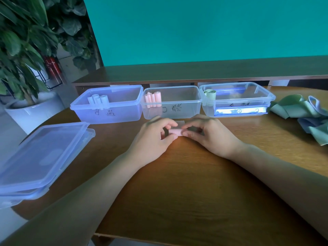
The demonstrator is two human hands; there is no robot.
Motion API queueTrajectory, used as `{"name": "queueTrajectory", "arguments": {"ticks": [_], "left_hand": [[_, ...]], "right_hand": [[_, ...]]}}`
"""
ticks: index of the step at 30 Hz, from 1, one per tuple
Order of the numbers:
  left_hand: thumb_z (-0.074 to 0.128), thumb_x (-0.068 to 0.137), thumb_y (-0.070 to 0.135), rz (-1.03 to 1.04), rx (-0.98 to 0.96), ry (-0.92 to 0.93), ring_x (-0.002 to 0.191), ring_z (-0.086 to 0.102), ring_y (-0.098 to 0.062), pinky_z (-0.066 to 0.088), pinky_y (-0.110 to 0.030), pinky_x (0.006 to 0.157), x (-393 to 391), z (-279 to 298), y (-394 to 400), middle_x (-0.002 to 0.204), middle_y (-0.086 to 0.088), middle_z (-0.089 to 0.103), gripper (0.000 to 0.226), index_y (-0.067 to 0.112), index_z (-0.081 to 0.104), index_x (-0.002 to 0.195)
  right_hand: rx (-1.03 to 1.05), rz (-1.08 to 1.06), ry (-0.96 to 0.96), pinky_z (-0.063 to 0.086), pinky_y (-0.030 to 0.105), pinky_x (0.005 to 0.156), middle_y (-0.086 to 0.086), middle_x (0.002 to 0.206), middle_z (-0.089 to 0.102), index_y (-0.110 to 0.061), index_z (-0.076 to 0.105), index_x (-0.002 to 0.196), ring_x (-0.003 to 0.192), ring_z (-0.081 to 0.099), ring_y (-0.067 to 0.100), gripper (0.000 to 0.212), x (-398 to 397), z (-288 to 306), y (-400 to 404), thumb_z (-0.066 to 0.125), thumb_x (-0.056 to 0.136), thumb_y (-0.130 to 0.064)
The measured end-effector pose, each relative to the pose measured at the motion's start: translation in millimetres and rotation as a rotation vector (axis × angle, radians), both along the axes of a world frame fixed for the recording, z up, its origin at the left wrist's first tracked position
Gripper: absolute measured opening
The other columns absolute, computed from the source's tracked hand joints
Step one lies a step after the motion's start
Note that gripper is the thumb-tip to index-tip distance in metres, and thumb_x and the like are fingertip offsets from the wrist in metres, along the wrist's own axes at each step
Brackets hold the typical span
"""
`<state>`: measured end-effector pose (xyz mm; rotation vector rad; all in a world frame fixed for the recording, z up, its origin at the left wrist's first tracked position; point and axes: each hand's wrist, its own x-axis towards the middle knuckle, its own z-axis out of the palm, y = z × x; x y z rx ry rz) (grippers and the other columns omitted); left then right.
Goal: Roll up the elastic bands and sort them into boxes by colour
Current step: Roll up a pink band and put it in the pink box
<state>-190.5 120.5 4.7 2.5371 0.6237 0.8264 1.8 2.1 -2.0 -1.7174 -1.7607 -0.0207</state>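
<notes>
On the brown table (177, 183), just in front of the middle box (172, 102) with its pink rolls (153, 99), the left hand (152, 137) and right hand (209, 134) pinch a small pink band (175, 131) by its ends — probably to keep it rolled tight — ready for that box.

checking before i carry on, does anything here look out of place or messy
Nothing is spilled or damaged. The one untidy spot is the loose heap of unrolled green and blue bands on the table's right edge, beside the right box. The rolls in the three boxes match by colour.
</notes>
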Motion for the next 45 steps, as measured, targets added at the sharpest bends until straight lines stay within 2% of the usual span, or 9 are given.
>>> {"name": "queueTrajectory", "arguments": {"ticks": [6,12,19,24,27,32,35,39,45], "left_hand": [[0.065,0.094,0.034,0.033,0.027,0.046,0.093,0.058,-0.004,0.055,-0.026,0.079,7.6,-2.2,8.3,0.115,0.015,0.06,0.02,0.033,0.067,0.114],[0.057,0.1,0.036,0.06,0.1,0.094,0.103,0.054,-0.006,0.048,-0.02,0.08,14.5,-3.3,17.9,0.117,0.009,0.059,0.029,0.03,0.069,0.125],[0.067,0.093,0.03,0.026,0.069,0.022,0.085,0.058,-0.001,0.054,-0.028,0.076,14.2,1.3,15.7,0.108,0.015,0.055,0.018,0.032,0.068,0.111],[0.062,0.096,0.035,0.062,0.059,0.067,0.093,0.058,-0.005,0.057,-0.029,0.08,20.6,0.3,23.4,0.118,0.013,0.058,0.025,0.034,0.064,0.12],[0.06,0.097,0.038,0.079,0.069,0.102,0.098,0.058,-0.007,0.057,-0.034,0.084,23.0,0.0,27.3,0.127,0.01,0.059,0.034,0.033,0.061,0.13],[0.054,0.099,0.043,0.1,0.101,0.173,0.123,0.054,-0.015,0.053,-0.041,0.096,25.7,-1.0,31.2,0.143,0.008,0.054,0.043,0.035,0.052,0.142],[0.057,0.099,0.042,0.113,0.075,0.167,0.124,0.055,-0.015,0.053,-0.037,0.096,27.2,-1.5,33.1,0.145,0.008,0.053,0.044,0.035,0.05,0.142],[0.064,0.096,0.035,0.117,0.011,0.104,0.112,0.059,-0.013,0.052,-0.025,0.085,31.2,-2.4,37.3,0.134,0.009,0.06,0.032,0.033,0.057,0.127],[0.057,0.101,0.029,0.102,0.039,0.101,0.116,0.06,-0.014,0.052,-0.025,0.088,30.0,-1.7,34.8,0.135,0.007,0.06,0.029,0.031,0.057,0.13]], "right_hand": [[-0.017,-0.031,-0.066,0.05,0.026,0.081,-0.011,0.112,0.059,-0.028,0.068,0.127,0.088,0.054,0.003,0.029,-0.9,2.3,4.5,0.061,0.1,-0.034],[-0.008,-0.041,-0.041,0.054,0.03,0.08,-0.011,0.116,0.061,-0.028,0.068,0.119,0.091,0.06,0.009,0.023,1.7,2.7,7.8,0.069,0.095,-0.029],[-0.029,-0.091,-0.07,0.043,0.023,0.078,-0.01,0.118,0.063,-0.026,0.068,0.125,0.084,0.049,0.0,0.028,7.2,1.7,17.8,0.064,0.099,-0.032],[-0.06,-0.132,-0.117,0.042,0.023,0.077,-0.008,0.126,0.061,-0.025,0.062,0.133,0.082,0.044,-0.001,0.038,6.5,2.6,22.6,0.062,0.098,-0.04],[-0.023,-0.152,-0.069,0.04,0.022,0.073,-0.008,0.122,0.064,-0.026,0.061,0.125,0.073,0.044,-0.008,0.033,8.1,2.2,24.8,0.067,0.095,-0.039],[-0.058,-0.169,-0.061,0.044,0.028,0.071,-0.01,0.115,0.066,-0.031,0.061,0.12,0.071,0.047,-0.003,0.028,12.3,0.7,31.2,0.065,0.095,-0.043],[-0.065,-0.175,-0.054,0.043,0.029,0.072,-0.01,0.116,0.067,-0.03,0.061,0.12,0.069,0.046,-0.004,0.026,13.7,0.7,35.6,0.064,0.096,-0.04],[-0.053,-0.17,-0.025,0.039,0.026,0.07,-0.009,0.112,0.068,-0.027,0.062,0.114,0.067,0.044,-0.011,0.017,15.2,1.0,41.1,0.064,0.098,-0.031],[-0.022,-0.127,-0.015,0.038,0.021,0.066,-0.01,0.11,0.064,-0.024,0.061,0.119,0.067,0.049,-0.009,0.02,12.9,0.5,38.1,0.061,0.1,-0.03]]}}
